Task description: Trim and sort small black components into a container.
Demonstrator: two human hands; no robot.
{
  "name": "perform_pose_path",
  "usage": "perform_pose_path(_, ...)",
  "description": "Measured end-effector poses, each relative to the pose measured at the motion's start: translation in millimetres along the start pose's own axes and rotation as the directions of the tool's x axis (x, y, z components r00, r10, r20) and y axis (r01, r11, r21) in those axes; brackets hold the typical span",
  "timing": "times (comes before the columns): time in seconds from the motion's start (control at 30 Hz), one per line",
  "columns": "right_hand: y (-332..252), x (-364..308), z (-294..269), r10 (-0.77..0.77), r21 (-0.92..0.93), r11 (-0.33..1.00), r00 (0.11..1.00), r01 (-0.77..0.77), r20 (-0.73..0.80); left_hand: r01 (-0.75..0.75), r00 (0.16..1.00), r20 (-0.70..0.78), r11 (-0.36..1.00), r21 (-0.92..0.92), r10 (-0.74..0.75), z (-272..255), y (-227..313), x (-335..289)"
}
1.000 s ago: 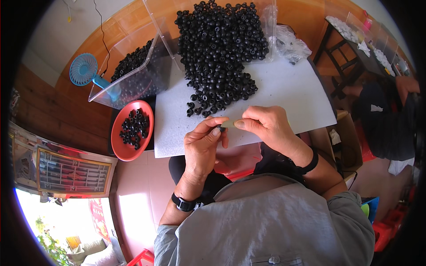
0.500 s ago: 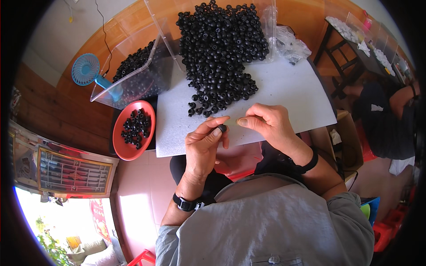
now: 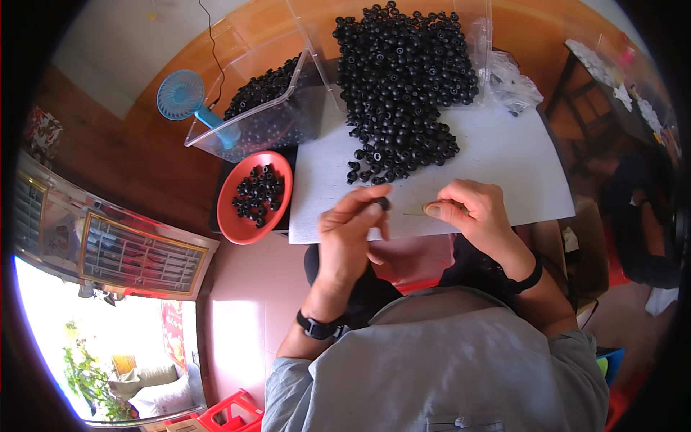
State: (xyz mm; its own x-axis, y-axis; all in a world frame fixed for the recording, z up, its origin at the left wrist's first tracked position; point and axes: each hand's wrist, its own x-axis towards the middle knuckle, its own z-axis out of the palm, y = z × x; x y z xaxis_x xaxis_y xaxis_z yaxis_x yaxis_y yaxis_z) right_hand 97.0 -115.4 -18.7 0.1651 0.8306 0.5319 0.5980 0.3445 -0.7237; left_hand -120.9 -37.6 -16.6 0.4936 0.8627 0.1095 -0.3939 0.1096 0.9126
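Between the thumb and fingers of my left hand (image 3: 347, 234) is a small black ball-shaped part (image 3: 382, 204). To its right, my right hand (image 3: 473, 211) pinches a thin, pale, blade-like tool (image 3: 414, 213) that points toward the left hand; its exact kind is too small to make out. A gap separates the tool from the part. Both hands are over the near edge of the white tabletop (image 3: 511, 155). Beyond them spreads a large pile of similar black parts (image 3: 403, 86), spilling from a clear bin tipped on its side.
Left of the tabletop sits a red bowl (image 3: 227, 201) holding several black parts. Behind it, a clear plastic bin (image 3: 248, 115) contains more, with a blue fan (image 3: 181, 95) at its side. Crumpled plastic bags (image 3: 515, 83) lie at the back right. Another person (image 3: 648, 223) sits at far right.
The view has shifted, so the table and bowl appear farther right. My hands have drawn apart, leaving a wider gap between the tool and the black part.
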Motion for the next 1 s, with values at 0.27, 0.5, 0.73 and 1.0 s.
perform_pose_path(0.27,2,0,1,-0.130,-0.049,0.990,0.991,0.129,-0.023,-0.119,0.853,-0.117,0.409,0.905,0.508,-118,75,13)
perform_pose_path(0.5,5,-2,1,-0.107,-0.058,0.993,0.994,0.106,-0.015,-0.304,0.870,0.215,0.138,0.943,0.444,-73,37,32)
perform_pose_path(0.73,9,-3,4,-0.147,-0.085,0.986,0.988,0.143,-0.053,-0.386,0.852,0.365,-0.021,0.922,0.376,-44,10,59)
perform_pose_path(1.0,9,-4,5,-0.187,-0.116,0.977,0.981,0.180,-0.056,-0.366,0.874,0.351,-0.019,0.930,0.335,-42,9,58)
